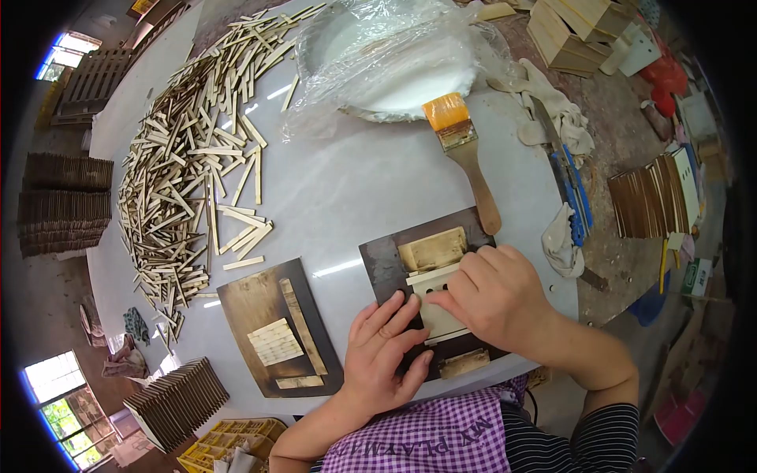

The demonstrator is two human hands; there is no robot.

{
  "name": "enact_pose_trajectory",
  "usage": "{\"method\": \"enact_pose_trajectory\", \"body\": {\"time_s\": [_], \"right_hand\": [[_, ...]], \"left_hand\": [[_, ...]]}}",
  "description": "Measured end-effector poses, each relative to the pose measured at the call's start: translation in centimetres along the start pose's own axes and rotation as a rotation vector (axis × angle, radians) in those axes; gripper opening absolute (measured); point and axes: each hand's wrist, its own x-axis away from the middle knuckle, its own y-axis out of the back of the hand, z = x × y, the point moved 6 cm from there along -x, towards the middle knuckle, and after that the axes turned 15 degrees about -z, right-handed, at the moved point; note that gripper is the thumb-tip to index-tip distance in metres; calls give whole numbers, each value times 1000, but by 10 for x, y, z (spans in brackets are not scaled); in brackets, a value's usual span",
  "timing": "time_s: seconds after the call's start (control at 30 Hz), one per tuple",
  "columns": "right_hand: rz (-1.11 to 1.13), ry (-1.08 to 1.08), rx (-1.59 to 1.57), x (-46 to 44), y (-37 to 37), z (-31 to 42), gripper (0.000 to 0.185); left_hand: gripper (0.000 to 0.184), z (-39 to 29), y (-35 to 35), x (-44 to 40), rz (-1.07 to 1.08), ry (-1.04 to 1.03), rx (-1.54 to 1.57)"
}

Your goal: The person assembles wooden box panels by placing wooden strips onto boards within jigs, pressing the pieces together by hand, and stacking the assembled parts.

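Pale wooden piece (443, 322), dotted with dark holes, is right in the thick of it, flat on the dark board at the near right of the counter (331, 193), and both hands are on it! Sweeping down the counter's left side comes the biggest spread of all, a sprawling heap of thin sticks (177, 169). Far side, centre: a bowl (430, 91) under crumpled clear plastic, white inside. Nearer, two dark boards: the right board (381, 264) carries the piece between two tan blocks, one beyond it, one on its near side; the left board (319, 351) holds a pale slatted panel (274, 342), a long strip (302, 323) to its right and a short strip on its near side. Now the hands: the left hand (386, 343) is open, fingers spread and bent, fingertips at the piece's left edge. The right hand (495, 298) curls over the right side, thumb out across the face; whether it pinches anything, I cannot tell. And the brush (471, 165), orange bristles pointing far, touches the right board with its handle end!
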Motion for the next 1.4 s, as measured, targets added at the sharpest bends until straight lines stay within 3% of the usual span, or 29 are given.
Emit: {"method": "enact_pose_trajectory", "body": {"time_s": [0.57, 0.9, 1.4], "right_hand": [[-65, -57, 9, -7, -9, -5, 31], [-92, -8, 54, 2, 1, 5, 26], [-183, -246, -44, 55, 34, 22, 22]], "left_hand": [[25, -2, -1, -2, 27, 17, -30], [21, 0, -3, 0, -155, -66, -65], [26, -10, -1, 6, -137, -78, -153]]}}
